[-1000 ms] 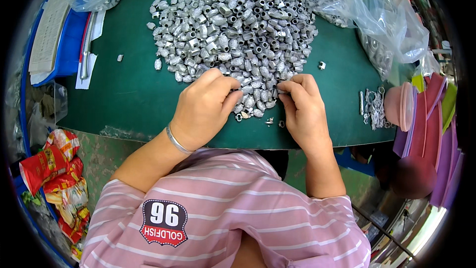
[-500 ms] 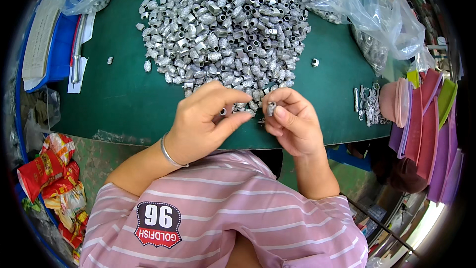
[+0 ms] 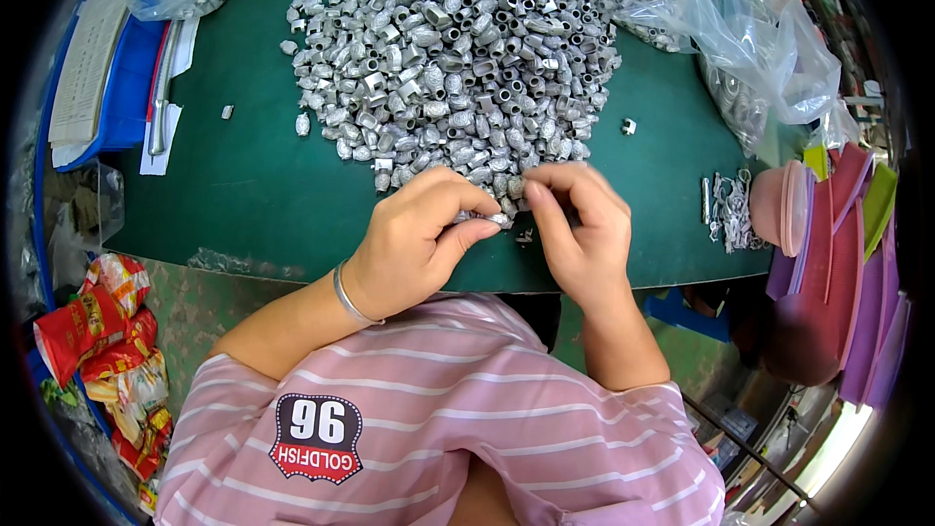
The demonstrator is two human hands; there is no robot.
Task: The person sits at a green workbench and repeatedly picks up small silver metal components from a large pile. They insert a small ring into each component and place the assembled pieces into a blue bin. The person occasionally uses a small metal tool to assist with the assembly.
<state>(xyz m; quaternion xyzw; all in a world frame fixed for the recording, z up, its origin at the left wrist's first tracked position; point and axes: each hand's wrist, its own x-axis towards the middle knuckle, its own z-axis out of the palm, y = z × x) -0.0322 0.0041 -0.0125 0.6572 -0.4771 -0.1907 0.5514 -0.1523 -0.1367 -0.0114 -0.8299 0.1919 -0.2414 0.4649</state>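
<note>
Heaped on the dark green, smooth counter [image 3: 263, 185], straight ahead of both hands: small metal pieces [image 3: 448, 58], silver-grey, mostly barrel-shaped and hollow, with round or oblong openings and embossed, pebbly walls. Among them, a few plainer, boxier shapes with flat, bright faces.

Left hand [image 3: 399, 234] at the near edge of the heap, curved inward, thumb and forefinger nearly meeting around silvery metal; cannot tell whether clamped on a piece or just in front of some. Around the left wrist, a thin, polished metal bangle [image 3: 351, 297]. Right hand [image 3: 589, 239] just across, bent toward the same edge, slightly blurred, thumb and forefinger close together beside the nearest pieces; cannot tell whether pinched on one or bare. Just below the gap between the hands, small metal scraps [image 3: 526, 235].

Well apart from the heap, one stray piece [image 3: 227, 112] to the left and another [image 3: 629, 126] to the right. At upper right, a crinkled, clear plastic bag [image 3: 769, 49] with grey metal inside; below, a tangle of thin, silvery parts [image 3: 730, 209] next to a round, pale pink tub [image 3: 774, 205]. At far left, a glossy blue plastic tray [image 3: 119, 88] under flat papers [image 3: 93, 68].
</note>
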